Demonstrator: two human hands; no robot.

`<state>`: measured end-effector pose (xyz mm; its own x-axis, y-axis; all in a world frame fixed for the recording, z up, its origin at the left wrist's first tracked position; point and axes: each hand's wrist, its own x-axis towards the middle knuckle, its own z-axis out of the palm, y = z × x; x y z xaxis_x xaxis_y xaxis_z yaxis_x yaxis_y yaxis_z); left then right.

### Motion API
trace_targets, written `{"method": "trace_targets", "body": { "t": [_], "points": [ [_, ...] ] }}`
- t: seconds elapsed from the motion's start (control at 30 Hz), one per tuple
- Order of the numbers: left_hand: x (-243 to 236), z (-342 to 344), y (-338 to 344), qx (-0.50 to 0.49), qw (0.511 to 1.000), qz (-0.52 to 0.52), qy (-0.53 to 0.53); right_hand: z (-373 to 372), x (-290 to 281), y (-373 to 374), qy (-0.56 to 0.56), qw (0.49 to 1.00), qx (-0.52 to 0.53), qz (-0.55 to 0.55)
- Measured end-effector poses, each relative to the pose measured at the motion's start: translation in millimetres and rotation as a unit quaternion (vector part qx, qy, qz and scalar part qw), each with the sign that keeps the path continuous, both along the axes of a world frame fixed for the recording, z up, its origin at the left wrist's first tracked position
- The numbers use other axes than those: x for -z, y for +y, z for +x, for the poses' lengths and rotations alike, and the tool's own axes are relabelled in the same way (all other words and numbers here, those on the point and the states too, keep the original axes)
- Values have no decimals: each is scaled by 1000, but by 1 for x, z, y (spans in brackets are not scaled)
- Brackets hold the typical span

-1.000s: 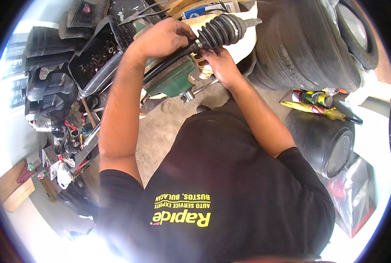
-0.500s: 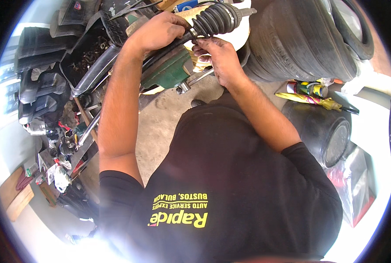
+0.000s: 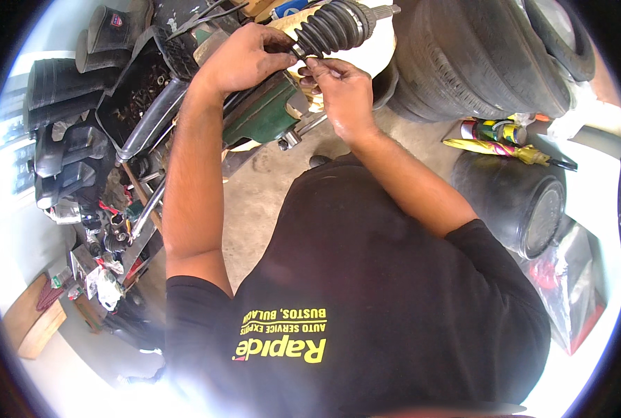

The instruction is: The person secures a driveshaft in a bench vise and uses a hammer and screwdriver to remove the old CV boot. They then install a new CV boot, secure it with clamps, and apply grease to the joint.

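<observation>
A CV axle with a black ribbed rubber boot (image 3: 331,29) lies at the top middle, its splined metal stub (image 3: 386,12) pointing right. At the boot's narrow end sits a small shiny band, a boot clamp (image 3: 296,50). My left hand (image 3: 244,59) closes its thumb and fingers on the clamp from the left. From below right, my right hand (image 3: 345,94) pinches at the same spot, thumb and fingertip pressed together; its other fingers curl beneath. Under the axle is a green bench vise (image 3: 262,115). My fingers partly cover the clamp.
Stacked tires (image 3: 457,63) stand at the right, with a black drum (image 3: 512,202) and a yellow folded umbrella (image 3: 498,152) nearer me. On the left are a black bin (image 3: 154,125) of small metal parts and a cluttered bench with loose tools.
The view has shifted slightly. My left thumb has come forward against the narrow end of the boot, and my right hand has moved a little left, closer to it.
</observation>
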<state>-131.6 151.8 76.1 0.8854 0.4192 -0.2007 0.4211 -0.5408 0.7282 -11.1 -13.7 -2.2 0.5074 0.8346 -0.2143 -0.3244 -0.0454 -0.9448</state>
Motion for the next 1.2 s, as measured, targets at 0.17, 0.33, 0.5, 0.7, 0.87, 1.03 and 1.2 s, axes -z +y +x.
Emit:
{"method": "trace_targets", "body": {
  "t": [0.17, 0.33, 0.5, 0.7, 0.87, 1.03, 1.2],
  "points": [
    [-1, 1, -4, -30, 1000, -3, 6, -13, 22, 4, 30, 990, 72, 121],
    [-1, 3, -2, -28, 999, 15, 18, -8, 43, 5, 18, 987, 25, 157],
    [-2, 7, 0, -28, 1000, 6, -7, -6, 38, 4, 113, 984, 10, 138],
    [-8, 8, 1, -4, 999, 38, -6, -15, 21, 5, 14, 997, 41, 59],
    [-3, 9, 15, 41, 999, 17, -23, -35, 14, 15, -75, 982, 153, 77],
    [11, 8, 24, 79, 994, -57, -54, -46, 17, 22, -140, 965, 218, 37],
    [13, 5, 22, 82, 990, -103, -57, -55, 17, 27, -145, 949, 281, 5]
  ]
}}
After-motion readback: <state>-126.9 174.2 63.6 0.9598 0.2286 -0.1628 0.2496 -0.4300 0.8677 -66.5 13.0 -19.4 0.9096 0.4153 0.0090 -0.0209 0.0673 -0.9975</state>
